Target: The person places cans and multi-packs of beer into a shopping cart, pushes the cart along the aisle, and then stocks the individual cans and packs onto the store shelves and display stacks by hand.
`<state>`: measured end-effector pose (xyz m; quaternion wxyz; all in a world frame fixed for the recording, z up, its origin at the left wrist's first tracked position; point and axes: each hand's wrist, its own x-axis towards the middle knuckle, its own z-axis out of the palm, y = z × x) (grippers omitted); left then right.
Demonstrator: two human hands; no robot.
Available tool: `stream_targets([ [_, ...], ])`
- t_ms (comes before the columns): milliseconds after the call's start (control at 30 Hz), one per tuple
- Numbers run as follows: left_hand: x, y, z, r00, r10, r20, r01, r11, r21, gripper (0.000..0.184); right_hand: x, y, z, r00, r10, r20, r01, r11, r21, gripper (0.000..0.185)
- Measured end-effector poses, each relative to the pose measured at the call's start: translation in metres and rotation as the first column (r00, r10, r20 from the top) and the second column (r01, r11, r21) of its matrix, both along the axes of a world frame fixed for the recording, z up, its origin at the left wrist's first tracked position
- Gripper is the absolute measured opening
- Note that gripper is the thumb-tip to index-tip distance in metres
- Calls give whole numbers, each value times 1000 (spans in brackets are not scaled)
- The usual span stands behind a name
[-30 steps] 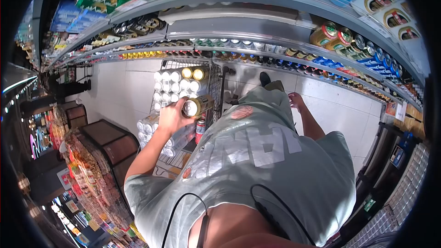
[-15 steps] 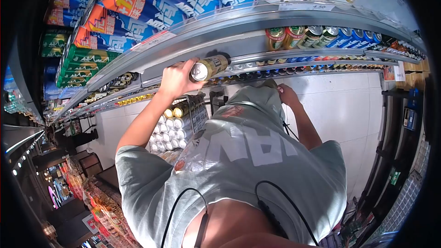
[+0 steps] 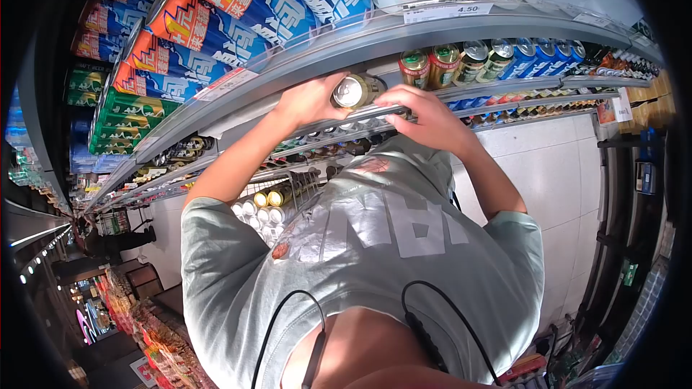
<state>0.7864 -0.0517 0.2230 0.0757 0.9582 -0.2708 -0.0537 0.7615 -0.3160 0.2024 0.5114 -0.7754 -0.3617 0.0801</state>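
- A gold-and-dark can [image 3: 352,92] is at the front of the middle shelf [image 3: 497,88], its silver end facing the camera; whether it rests there cannot be told.
- The left hand [image 3: 310,103] has hold of it, thumb and fingers spread to the can's width.
- The right hand [image 3: 427,119] is just beside the can, fingers bent at the shelf's front edge; whether they grip anything cannot be told.
- To the right stands a row of upright cans [image 3: 473,63].
- Above runs the upper shelf [image 3: 346,37], with larger packs [image 3: 249,18].
- Below are gold-topped cans [image 3: 268,198] in a cart [image 3: 306,181].
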Motion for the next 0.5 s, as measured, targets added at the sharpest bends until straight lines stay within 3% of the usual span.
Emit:
stream_targets([
  [100,32,-6,-22,986,-125,-114,114,989,-97,74,24,15,12,951,-98,293,88,995,49,43],
  [167,49,-6,-53,959,-253,-129,189,907,-377,65,46,16,1,912,-37,408,112,980,-162,53],
  [267,56,-25,-48,949,-314,-13,289,890,-353,59,71,25,-18,979,100,176,-4,877,-480,67],
  [367,57,-34,-48,967,-244,-76,216,938,-271,61,78,35,-24,938,51,343,110,894,-434,76],
  [500,63,-38,-52,984,-169,49,176,936,-304,61,99,38,-26,888,168,428,73,868,-491,81],
])
